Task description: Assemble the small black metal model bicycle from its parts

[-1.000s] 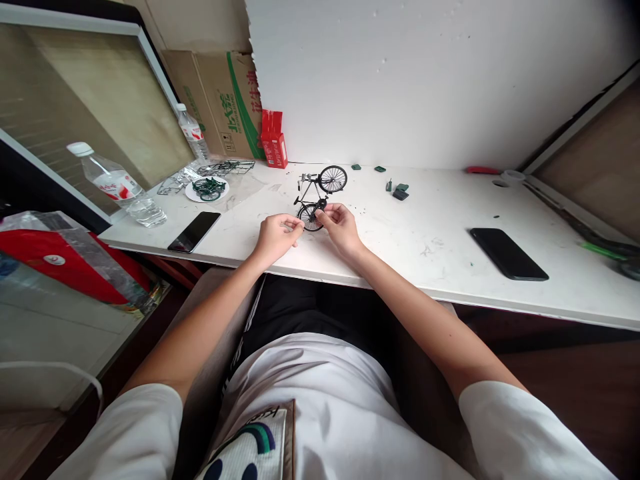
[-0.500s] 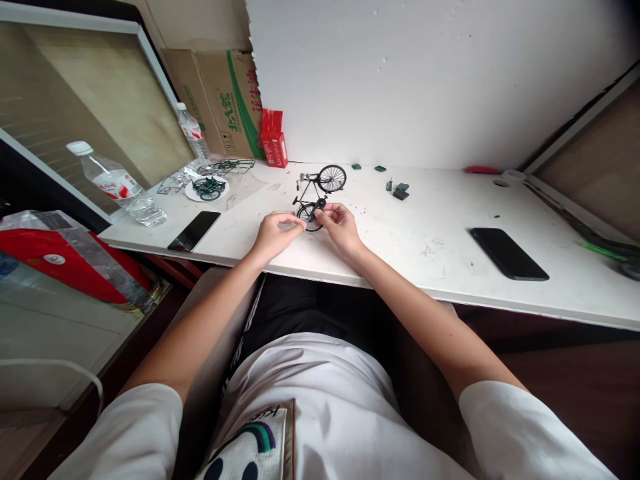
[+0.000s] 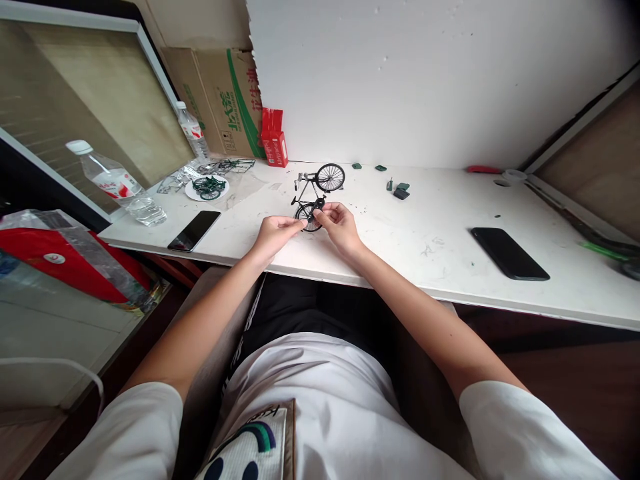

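At far left, a red bag (image 3: 75, 263) is being cut off by the picture's edge, its contents not showing clearly. A large bottle (image 3: 117, 181) is standing on the white table (image 3: 425, 227), a dark phone (image 3: 194, 231) is lying near it, and a smaller bottle (image 3: 193, 130) is standing behind. A white plate (image 3: 189, 191) is holding green parts (image 3: 209, 187), tangled too closely to tell apart. A cardboard box (image 3: 210, 100) and a red box (image 3: 275, 143) are standing along the back.

At centre, the left hand (image 3: 276, 235) is bringing thumb and forefinger together at the near wheel of a black model bicycle (image 3: 321, 203); the fingertips are covering the contact, so whether they are gripping the wheel or a tiny part cannot be told. The bicycle is lying between the hands and reaching toward the back of the table; its exact tilt is hard to judge. The right hand (image 3: 341, 227) is pinching it beside the near wheel, thumb in front, the other fingers curling and partly hiding the wheel's edge.

Farther right, dark green pieces (image 3: 401, 191) are lying apart from the bicycle. A black phone (image 3: 509, 253) is resting near the front edge, and a dark item (image 3: 631, 267) is being cut off at the right border.
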{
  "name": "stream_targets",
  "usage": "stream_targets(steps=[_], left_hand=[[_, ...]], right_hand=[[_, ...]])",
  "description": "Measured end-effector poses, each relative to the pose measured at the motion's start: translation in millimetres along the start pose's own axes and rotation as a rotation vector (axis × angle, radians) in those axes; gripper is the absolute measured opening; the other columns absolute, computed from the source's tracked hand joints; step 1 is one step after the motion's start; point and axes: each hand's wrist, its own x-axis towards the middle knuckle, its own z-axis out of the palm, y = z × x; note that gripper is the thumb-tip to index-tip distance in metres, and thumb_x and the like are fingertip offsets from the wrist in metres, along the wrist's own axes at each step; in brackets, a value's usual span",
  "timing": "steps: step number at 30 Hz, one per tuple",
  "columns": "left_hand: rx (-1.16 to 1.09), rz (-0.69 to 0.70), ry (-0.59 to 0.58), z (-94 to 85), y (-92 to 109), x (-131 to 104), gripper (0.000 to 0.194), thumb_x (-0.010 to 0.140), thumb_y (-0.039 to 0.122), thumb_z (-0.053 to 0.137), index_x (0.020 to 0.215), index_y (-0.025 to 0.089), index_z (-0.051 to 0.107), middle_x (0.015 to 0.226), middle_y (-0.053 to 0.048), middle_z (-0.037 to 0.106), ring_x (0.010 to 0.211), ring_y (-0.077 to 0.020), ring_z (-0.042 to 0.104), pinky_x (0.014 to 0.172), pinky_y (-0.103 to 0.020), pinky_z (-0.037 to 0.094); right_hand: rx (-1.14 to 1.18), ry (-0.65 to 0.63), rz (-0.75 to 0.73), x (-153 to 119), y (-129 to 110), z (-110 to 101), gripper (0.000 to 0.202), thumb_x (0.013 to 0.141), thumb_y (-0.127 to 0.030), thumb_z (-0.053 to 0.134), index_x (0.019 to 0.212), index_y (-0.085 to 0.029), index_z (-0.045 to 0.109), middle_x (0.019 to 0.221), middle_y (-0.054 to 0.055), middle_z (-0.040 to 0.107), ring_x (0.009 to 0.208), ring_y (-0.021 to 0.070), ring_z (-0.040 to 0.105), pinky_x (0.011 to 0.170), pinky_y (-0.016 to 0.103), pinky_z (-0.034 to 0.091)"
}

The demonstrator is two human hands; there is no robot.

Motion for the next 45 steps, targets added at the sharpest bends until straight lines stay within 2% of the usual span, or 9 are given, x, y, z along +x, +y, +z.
stream_targets(steps=[4, 10, 15, 19, 23, 25, 30, 36, 45], left_hand=[[-0.110, -0.046, 0.000, 0.7, 2.7, -0.5, 0.057, 0.058, 0.056, 0.107, 0.090, 0.014, 0.085, 0.102, -0.014, 0.085, 0.100, -0.0250, 0.079, 0.093, -0.039, 0.066], [-0.119, -0.011, 0.029, 3.9, 4.3, -2.4, 0.056, 0.060, 0.055, 0.106, 0.090, 0.013, 0.084, 0.098, -0.013, 0.084, 0.094, -0.0231, 0.079, 0.089, -0.038, 0.068], [0.065, 0.064, 0.002, 2.5, 1.6, -3.2, 0.052, 0.073, 0.059, 0.098, 0.096, 0.015, 0.081, 0.109, -0.015, 0.085, 0.097, -0.0273, 0.080, 0.076, -0.036, 0.069], [0.409, 0.316, 0.074, -2.8, 4.7, -7.8, 0.025, 0.091, 0.044, 0.087, 0.098, 0.021, 0.080, 0.108, -0.012, 0.085, 0.101, -0.0290, 0.081, 0.085, -0.038, 0.067], [0.586, 0.430, 0.109, -4.2, 14.5, -14.7, 0.014, 0.101, 0.033, 0.073, 0.101, 0.021, 0.079, 0.100, -0.008, 0.084, 0.076, -0.0219, 0.078, 0.077, -0.033, 0.062], [0.564, 0.418, 0.073, -3.3, 16.8, -15.7, 0.017, 0.102, 0.028, 0.067, 0.107, 0.019, 0.081, 0.101, -0.008, 0.084, 0.070, -0.0188, 0.076, 0.072, -0.030, 0.060], [0.553, 0.399, 0.049, -2.2, 12.0, -11.0, 0.020, 0.100, 0.022, 0.068, 0.108, 0.015, 0.085, 0.099, -0.011, 0.086, 0.085, -0.0206, 0.078, 0.086, -0.031, 0.063], [0.332, 0.219, -0.016, 1.0, 13.9, -9.8, 0.021, 0.097, 0.028, 0.074, 0.107, 0.012, 0.084, 0.100, -0.012, 0.085, 0.057, -0.0125, 0.067, 0.057, -0.025, 0.056], [0.129, 0.079, -0.039, 4.7, 25.8, -13.1, 0.022, 0.094, 0.030, 0.084, 0.102, 0.009, 0.083, 0.095, -0.012, 0.084, 0.048, -0.0056, 0.054, 0.054, -0.023, 0.050]], right_hand=[[-0.002, 0.009, -0.001, 0.9, 1.5, -0.2, 0.071, 0.068, -0.076, 0.098, 0.103, -0.026, 0.061, 0.085, -0.002, 0.069, 0.083, 0.0173, 0.070, 0.086, 0.035, 0.061], [0.006, 0.003, -0.016, 1.5, 2.0, -0.8, 0.069, 0.069, -0.073, 0.099, 0.103, -0.026, 0.061, 0.084, -0.002, 0.069, 0.083, 0.0170, 0.070, 0.086, 0.035, 0.061], [-0.014, 0.039, -0.002, 3.4, 4.6, -2.0, 0.069, 0.070, -0.074, 0.098, 0.102, -0.026, 0.060, 0.084, -0.002, 0.070, 0.081, 0.0167, 0.070, 0.085, 0.035, 0.061], [-0.016, 0.073, 0.000, 6.3, 8.9, -3.7, 0.069, 0.070, -0.073, 0.098, 0.101, -0.026, 0.059, 0.082, -0.002, 0.070, 0.080, 0.0168, 0.071, 0.083, 0.034, 0.061], [-0.007, 0.096, -0.016, 8.2, 11.5, -4.5, 0.070, 0.068, -0.073, 0.099, 0.100, -0.025, 0.059, 0.081, -0.003, 0.070, 0.078, 0.0160, 0.071, 0.080, 0.033, 0.060], [-0.004, 0.097, -0.015, 8.5, 11.8, -4.7, 0.072, 0.067, -0.074, 0.099, 0.100, -0.025, 0.059, 0.081, -0.003, 0.071, 0.078, 0.0158, 0.072, 0.080, 0.032, 0.060], [-0.007, 0.082, -0.012, 7.8, 11.2, -4.9, 0.071, 0.069, -0.074, 0.099, 0.101, -0.025, 0.060, 0.082, -0.003, 0.071, 0.079, 0.0159, 0.072, 0.081, 0.032, 0.061], [0.004, 0.048, -0.003, 4.8, 6.7, -3.1, 0.073, 0.067, -0.076, 0.098, 0.102, -0.025, 0.060, 0.083, -0.003, 0.071, 0.079, 0.0154, 0.072, 0.083, 0.032, 0.061], [-0.002, -0.011, -0.012, 0.5, -0.7, -0.6, 0.075, 0.067, -0.079, 0.097, 0.104, -0.025, 0.060, 0.082, -0.004, 0.070, 0.080, 0.0156, 0.071, 0.086, 0.033, 0.061]])
